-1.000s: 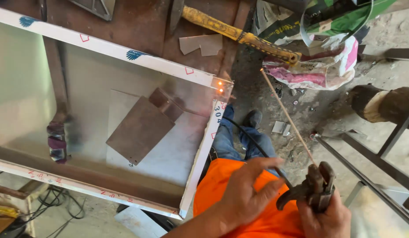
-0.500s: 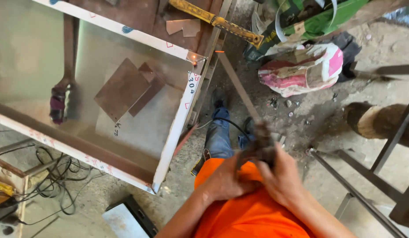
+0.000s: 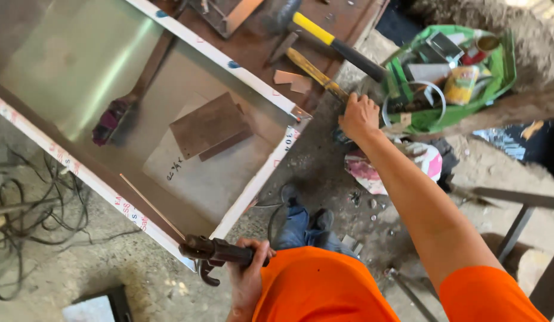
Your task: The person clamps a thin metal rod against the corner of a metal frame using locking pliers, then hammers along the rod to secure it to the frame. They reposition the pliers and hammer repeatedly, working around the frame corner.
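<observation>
View from a head-worn camera looking down at a person in an orange shirt seated beside a workbench. The left hand (image 3: 248, 275), low in the frame, is clenched around the handle of a dark welding electrode holder (image 3: 214, 250), which clamps a thin welding rod (image 3: 151, 206); the rod slants up and to the left, across the near edge of a stainless steel tray (image 3: 110, 71) whose rims are covered in white protective film. Inside the tray lie a rusty brown metal plate (image 3: 208, 124) and a small brush (image 3: 113, 116). The right hand (image 3: 360, 116) is stretched out well away from the holder, its fingers curled over the corner of the rusty workbench (image 3: 339, 24); whether it grips anything cannot be told. Just beside that hand lies a yellow-handled hammer (image 3: 336, 43), and to its right sits a green basket (image 3: 453, 71) of odds and ends. Tangled cables (image 3: 26, 220) lie on the concrete floor at left.
</observation>
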